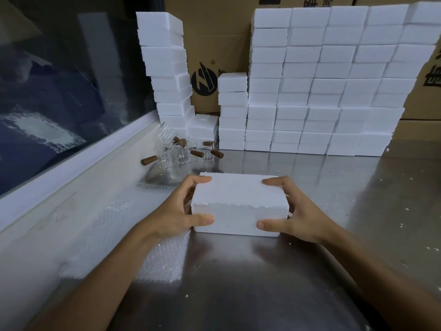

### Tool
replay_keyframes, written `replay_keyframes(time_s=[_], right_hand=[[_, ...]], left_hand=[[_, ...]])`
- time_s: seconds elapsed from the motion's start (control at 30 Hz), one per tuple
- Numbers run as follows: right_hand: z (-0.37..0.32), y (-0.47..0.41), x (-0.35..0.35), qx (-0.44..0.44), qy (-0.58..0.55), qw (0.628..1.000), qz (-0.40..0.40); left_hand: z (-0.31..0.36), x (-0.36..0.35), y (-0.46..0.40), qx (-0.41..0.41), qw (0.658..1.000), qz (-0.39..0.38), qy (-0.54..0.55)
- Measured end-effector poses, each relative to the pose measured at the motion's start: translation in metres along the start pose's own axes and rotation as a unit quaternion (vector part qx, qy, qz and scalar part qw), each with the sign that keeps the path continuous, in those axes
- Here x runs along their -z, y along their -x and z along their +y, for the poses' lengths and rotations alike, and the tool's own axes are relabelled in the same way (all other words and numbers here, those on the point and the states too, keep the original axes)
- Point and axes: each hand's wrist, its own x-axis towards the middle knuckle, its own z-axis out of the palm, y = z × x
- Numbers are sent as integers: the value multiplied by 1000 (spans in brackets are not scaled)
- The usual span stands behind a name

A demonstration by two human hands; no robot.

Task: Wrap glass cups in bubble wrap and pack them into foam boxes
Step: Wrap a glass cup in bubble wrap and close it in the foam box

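— Both forearms come in from the near edge of the shiny steel bench [322,177]; what do they hold?
— One closed white rectangular foam box [238,201]. The left hand [177,211] clasps its left end and the right hand [301,215] its right end, thumbs on the near face, fingers curled over the far top edge. So each grip is closed around the box.
— Where does it sit, and how does it lie?
— It rests on the bench, centre front, just right of the clear bubble wrap sheet [152,235]. Its long axis runs left to right; the lid seam faces the camera and the lid faces up.
— Which step, would you say?
— Probably pressing the lid home on a packed box, though its contents are hidden. Next it likely goes to the stacked white foam boxes [322,91] behind, which needs a level carry. Then another clear glass cup with a brown wooden handle [205,151] waits, far left.
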Motion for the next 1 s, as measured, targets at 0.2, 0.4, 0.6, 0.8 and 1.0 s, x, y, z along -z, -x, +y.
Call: replay_keyframes(time_s=[0.2, 0.4, 0.6, 0.8, 1.0], right_hand=[[3, -1, 0, 1, -27, 999, 17], [0, -2, -14, 9, -70, 993, 94], [-32, -3, -35, 43, -83, 981, 167], [-53, 9, -67, 98, 213, 953, 190], [-51, 7, -72, 322, 411, 836, 169]], left_hand=[[-3, -1, 2, -7, 1000, 10, 18], [4, -15, 5, -46, 986, 151, 45], [28, -41, 3, -6, 930, 206, 304], [37, -37, 8, 67, 896, 244, 365], [45, -18, 11, 130, 914, 219, 315]])
